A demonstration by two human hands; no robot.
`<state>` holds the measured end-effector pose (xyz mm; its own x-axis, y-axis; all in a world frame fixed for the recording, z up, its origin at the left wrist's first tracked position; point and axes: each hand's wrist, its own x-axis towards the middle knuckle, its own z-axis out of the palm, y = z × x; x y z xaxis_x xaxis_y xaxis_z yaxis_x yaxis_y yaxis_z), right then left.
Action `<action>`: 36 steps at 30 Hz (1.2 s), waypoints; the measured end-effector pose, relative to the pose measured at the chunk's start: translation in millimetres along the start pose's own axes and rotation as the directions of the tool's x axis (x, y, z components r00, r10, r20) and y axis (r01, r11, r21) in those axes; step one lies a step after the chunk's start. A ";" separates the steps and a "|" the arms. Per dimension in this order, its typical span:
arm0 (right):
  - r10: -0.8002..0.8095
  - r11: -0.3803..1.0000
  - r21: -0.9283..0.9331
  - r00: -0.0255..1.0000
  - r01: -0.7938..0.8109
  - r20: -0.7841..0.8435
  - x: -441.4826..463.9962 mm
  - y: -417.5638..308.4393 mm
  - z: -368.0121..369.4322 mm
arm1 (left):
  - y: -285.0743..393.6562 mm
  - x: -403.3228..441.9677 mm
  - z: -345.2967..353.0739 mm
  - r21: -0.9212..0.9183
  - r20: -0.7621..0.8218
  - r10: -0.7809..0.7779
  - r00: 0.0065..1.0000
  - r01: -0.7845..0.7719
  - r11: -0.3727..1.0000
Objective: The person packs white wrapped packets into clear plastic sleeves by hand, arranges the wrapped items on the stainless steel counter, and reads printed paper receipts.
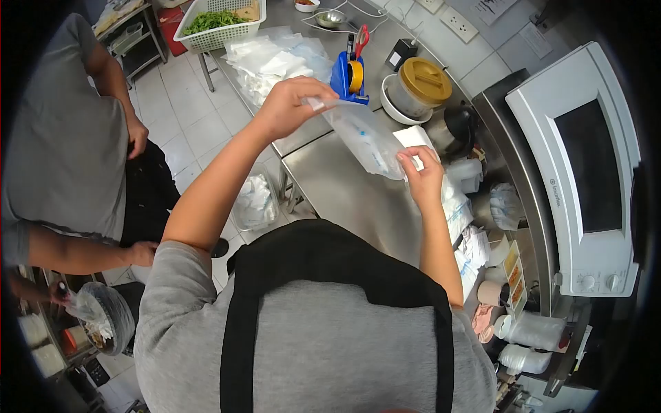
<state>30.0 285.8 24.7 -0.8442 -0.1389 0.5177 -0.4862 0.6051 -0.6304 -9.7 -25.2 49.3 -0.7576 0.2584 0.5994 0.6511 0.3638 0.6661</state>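
Observation:
A clear plastic bag [361,138] with small blue print is stretched between my two hands above the steel table [337,186]. My left hand [295,104] pinches its upper left end, close to a blue tape dispenser [350,79] with yellow tape and red scissors. At the bag's lower right end, my right hand [421,168] grips the edge between thumb and fingers. A white sheet or packet [413,139] lies just behind my right hand. Beyond my left hand is a pile of clear and white bags [275,62].
A basket of green leaves [217,24] stands at the far left. Right of the dispenser is a yellow-lidded container [423,86]; a white microwave [585,172] is farther right. People in grey shirts [62,131] are at the left, near a bin [255,199].

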 end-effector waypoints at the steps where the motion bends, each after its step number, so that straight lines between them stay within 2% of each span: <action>1: 0.028 1.000 0.002 0.998 -0.028 0.048 4.0 2.5 0.6 | -6.3 -0.6 1.2 -0.109 0.012 -0.113 0.994 0.113 0.988; 2: 0.148 0.984 0.086 0.987 -0.153 0.069 2.1 9.0 3.5 | -13.7 -1.3 3.0 -0.215 0.033 -0.221 0.975 0.223 0.951; 3: 0.174 0.969 0.163 0.980 -0.187 0.092 2.7 20.3 7.7 | -21.9 -3.5 6.2 -0.318 0.067 -0.326 0.943 0.330 0.889; 5: 0.226 0.913 0.312 0.963 -0.262 0.147 4.3 38.5 15.9 | -51.2 -8.4 16.7 -0.309 0.108 -0.384 0.917 0.398 0.864; 6: 0.226 0.921 0.302 0.968 -0.248 0.106 4.0 36.6 17.3 | -52.2 -9.1 16.5 -0.302 0.127 -0.412 0.902 0.431 0.851; 8: 0.217 0.936 0.281 0.976 -0.214 0.020 5.2 31.1 22.3 | -54.4 -13.2 12.4 -0.261 0.152 -0.402 0.903 0.429 0.865; 9: 0.144 0.952 0.275 0.989 -0.133 -0.020 2.7 28.7 22.0 | -51.5 -15.3 11.5 -0.241 0.168 -0.397 0.902 0.429 0.871; 11: -0.003 0.968 0.250 0.995 0.028 -0.099 -10.9 23.5 16.0 | -49.5 -30.8 8.7 -0.339 0.178 -0.270 0.946 0.316 0.886; 12: -0.004 0.981 0.196 0.999 0.011 -0.033 -22.0 18.8 9.3 | -49.9 -42.8 8.0 -0.390 0.180 -0.206 0.962 0.262 0.883; 13: -0.036 0.992 0.122 0.999 0.033 0.023 -37.4 21.7 6.7 | -54.5 -58.4 9.5 -0.351 0.222 -0.203 0.954 0.273 0.896; 15: -0.081 0.996 -0.018 0.986 0.085 0.147 -71.5 38.6 10.9 | -70.2 -93.7 17.5 -0.270 0.308 -0.205 0.929 0.292 0.918; 18: -0.126 0.981 -0.109 0.955 0.160 0.270 -109.9 52.0 24.8 | -78.7 -130.9 32.0 -0.231 0.358 -0.257 0.898 0.352 0.907; 21: -0.120 0.968 -0.176 0.946 0.179 0.302 -120.5 46.5 32.2 | -81.5 -146.1 35.3 -0.189 0.323 -0.280 0.904 0.352 0.917; 24: -0.140 0.974 -0.121 0.924 0.194 0.357 -120.4 58.5 37.4 | -79.3 -149.0 35.1 -0.025 0.280 -0.213 0.936 0.229 0.973; 25: -0.156 0.972 -0.103 0.911 0.209 0.381 -119.1 63.6 38.2 | -81.4 -149.9 37.4 -0.020 0.266 -0.225 0.937 0.239 0.971; 27: 0.012 0.996 -0.087 0.954 0.015 0.301 -115.8 65.7 43.2 | -85.5 -149.7 40.4 -0.010 0.239 -0.250 0.938 0.260 0.966; 28: 0.102 0.994 -0.074 0.960 -0.085 0.260 -113.8 64.5 46.9 | -86.0 -148.3 43.0 0.017 0.184 -0.338 0.923 0.341 0.940; 30: 0.348 0.937 -0.018 0.925 -0.349 0.150 -114.3 78.9 59.9 | -84.8 -141.2 52.0 0.061 0.070 -0.501 0.862 0.498 0.865; 31: 0.467 0.882 0.021 0.879 -0.471 0.100 -115.6 88.9 69.0 | -84.5 -137.6 56.8 0.046 0.019 -0.524 0.852 0.522 0.852; 32: 0.390 0.917 0.089 0.921 -0.389 0.011 -116.6 98.4 80.6 | -84.2 -133.5 61.3 0.032 -0.031 -0.545 0.838 0.545 0.838; 36: 0.497 0.865 0.105 0.867 -0.490 -0.047 -104.0 78.0 91.0 | -86.5 -127.4 72.8 -0.032 -0.193 -0.660 0.726 0.668 0.743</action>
<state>59.3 276.0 -130.9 -0.9624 0.2174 0.1629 -0.0306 0.5091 -0.8602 27.2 -24.4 -117.0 -0.9710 -0.2251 0.0806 -0.0206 0.4146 0.9098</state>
